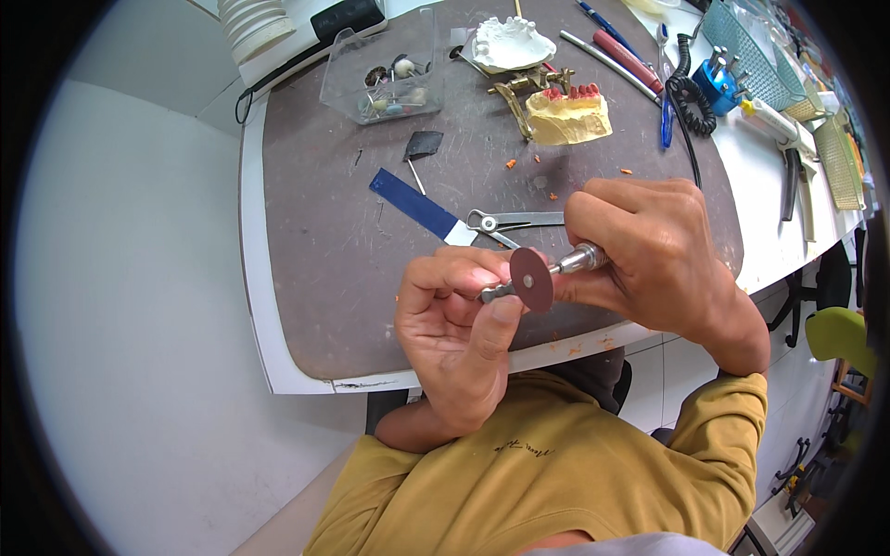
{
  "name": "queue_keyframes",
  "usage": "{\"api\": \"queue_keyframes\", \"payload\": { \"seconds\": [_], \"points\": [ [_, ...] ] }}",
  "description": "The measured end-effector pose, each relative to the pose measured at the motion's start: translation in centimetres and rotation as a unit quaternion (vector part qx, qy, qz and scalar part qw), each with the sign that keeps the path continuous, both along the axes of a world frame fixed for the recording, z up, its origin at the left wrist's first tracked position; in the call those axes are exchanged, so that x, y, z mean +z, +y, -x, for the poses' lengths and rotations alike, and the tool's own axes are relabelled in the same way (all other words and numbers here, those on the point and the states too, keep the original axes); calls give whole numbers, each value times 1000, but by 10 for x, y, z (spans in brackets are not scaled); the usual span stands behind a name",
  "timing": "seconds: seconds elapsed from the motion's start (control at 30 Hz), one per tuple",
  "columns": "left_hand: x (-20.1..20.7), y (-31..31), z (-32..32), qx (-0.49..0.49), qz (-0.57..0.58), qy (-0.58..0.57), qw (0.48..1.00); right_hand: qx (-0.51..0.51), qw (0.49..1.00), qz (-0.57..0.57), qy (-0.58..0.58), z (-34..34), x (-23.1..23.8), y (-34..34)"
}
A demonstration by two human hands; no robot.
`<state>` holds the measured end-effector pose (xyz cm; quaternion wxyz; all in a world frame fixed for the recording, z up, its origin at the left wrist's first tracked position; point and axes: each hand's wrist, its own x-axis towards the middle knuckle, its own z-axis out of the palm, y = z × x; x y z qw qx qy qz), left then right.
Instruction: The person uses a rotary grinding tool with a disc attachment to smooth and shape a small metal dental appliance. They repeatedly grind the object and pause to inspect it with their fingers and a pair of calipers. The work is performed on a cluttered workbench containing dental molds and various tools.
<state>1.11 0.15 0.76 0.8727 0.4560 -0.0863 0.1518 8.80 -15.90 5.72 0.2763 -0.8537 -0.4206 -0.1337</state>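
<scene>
My right hand (654, 250) grips a silver rotary handpiece (586, 258). A thin reddish-brown cutting disc (538, 295) is mounted on its tip. My left hand (456, 347) pinches a small grey metal dental piece (497, 293) between thumb and fingers. The disc stands right beside that piece and overlaps its right end; I cannot tell whether they touch. Just beyond my hands lie silver calipers (489, 223) with their legs pointing right, partly behind my right hand. Next to them is a dark blue strip (413, 204) with a white end.
A clear box (338, 93) of polishing bits stands at the back left. Behind my hands are a yellowish dental model (568, 120) with red teeth and a white plaster cast (510, 44). A coiled black cord (688, 97), a blue bur holder (718, 85) and baskets (756, 51) line the right.
</scene>
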Motion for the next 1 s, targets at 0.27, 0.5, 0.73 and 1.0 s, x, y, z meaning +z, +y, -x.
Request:
{"api": "queue_keyframes", "payload": {
  "seconds": [0.27, 0.5, 0.73, 1.0],
  "points": [
    [-1, 0, 0, 9, -3, -1, 1000, 0, 1000, 8, 6, 0, 1, 0],
    [1, -1, 0, 4, 3, -2, 1000, -2, 1000, 11, 0, 0, 0, -1],
    [0, 0, 0, -3, -6, -3, 1000, 2, 1000, -9, -1, 0, 1, 1],
    [0, 0, 0, 5, 2, 0, 1000, -7, 1000, 5, -4, 0, 1, 0]
  ]
}}
